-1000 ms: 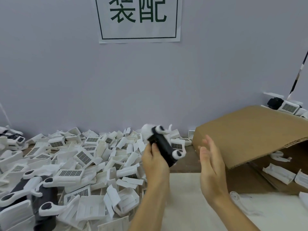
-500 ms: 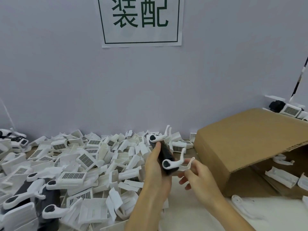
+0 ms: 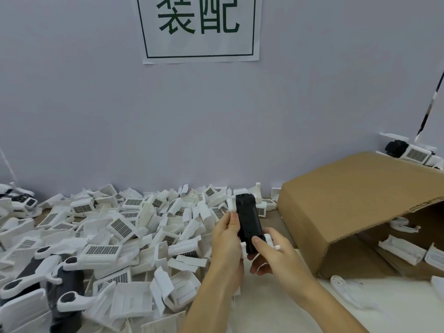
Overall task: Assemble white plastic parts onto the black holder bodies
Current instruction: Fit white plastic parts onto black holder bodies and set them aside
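A black holder body (image 3: pixel 247 219) stands nearly upright in the middle of the view, above the table, with white plastic arms at its top and bottom ends. My left hand (image 3: pixel 227 239) grips its left side, fingers curled round the edge. My right hand (image 3: pixel 271 253) holds its lower end, thumb pressed on the black face beside a white arm part (image 3: pixel 269 239). A large pile of loose white plastic parts (image 3: pixel 115 231) with dark grid panels covers the table to the left.
An open cardboard box (image 3: pixel 348 212) lies on its side at the right, with white parts inside. Assembled black holders with white arms (image 3: pixel 48 280) lie at the lower left. More units (image 3: pixel 408 152) sit behind the box. A white cloth (image 3: pixel 288 316) covers the near table.
The holder has turned from tilted to nearly upright. My right hand, free and open a second ago, came in and now holds the holder's lower end with its thumb on the face.
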A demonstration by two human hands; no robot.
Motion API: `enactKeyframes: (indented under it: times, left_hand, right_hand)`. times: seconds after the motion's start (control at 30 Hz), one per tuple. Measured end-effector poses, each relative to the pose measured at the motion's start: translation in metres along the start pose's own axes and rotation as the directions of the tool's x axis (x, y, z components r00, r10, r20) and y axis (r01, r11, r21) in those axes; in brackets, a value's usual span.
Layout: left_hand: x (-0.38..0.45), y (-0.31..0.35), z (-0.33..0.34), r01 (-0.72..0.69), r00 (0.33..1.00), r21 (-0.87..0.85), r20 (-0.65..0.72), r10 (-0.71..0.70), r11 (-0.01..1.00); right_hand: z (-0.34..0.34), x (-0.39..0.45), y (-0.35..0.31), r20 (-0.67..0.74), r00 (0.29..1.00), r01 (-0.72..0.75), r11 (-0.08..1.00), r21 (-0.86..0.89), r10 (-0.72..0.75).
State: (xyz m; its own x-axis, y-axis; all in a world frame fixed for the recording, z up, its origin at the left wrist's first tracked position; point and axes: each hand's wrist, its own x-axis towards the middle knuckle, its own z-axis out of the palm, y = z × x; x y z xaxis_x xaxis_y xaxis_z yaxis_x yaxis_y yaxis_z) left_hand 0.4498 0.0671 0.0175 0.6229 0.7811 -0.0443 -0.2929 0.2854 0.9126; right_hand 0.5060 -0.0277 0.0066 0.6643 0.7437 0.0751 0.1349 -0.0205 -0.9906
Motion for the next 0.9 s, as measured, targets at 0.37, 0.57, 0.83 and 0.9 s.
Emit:
enactKeyframes:
  times: [0.37, 0.57, 0.83, 0.9]
  left_hand:
    - [0.0042, -0.0051, -0.0010, 0.012, 1.000, -0.026, 0.006, -0.012, 1.000]
    - [0.0055, -0.0066, -0.0025, 0.015, 1.000, -0.031, -0.012, -0.015, 0.999]
    - [0.0024, -0.0048, -0.0018, 0.011, 1.000, -0.022, 0.013, -0.011, 1.000]
    - [0.0023, -0.0048, -0.0018, -0.005, 1.000, -0.010, 0.015, 0.005, 1.000]
  right_hand:
    - [-0.0029, 0.0024, 0.0081, 0.057, 0.998, 0.005, 0.997, -0.075, -0.001]
    - [-0.0029, 0.0019, 0.0091, 0.077, 0.997, 0.012, 0.997, -0.075, -0.006]
    - [-0.0007, 0.0011, 0.0083, 0.059, 0.998, -0.007, 0.996, -0.086, 0.013]
    - [-0.0004, 0.0009, 0.0076, 0.060, 0.998, -0.017, 0.996, -0.087, 0.022]
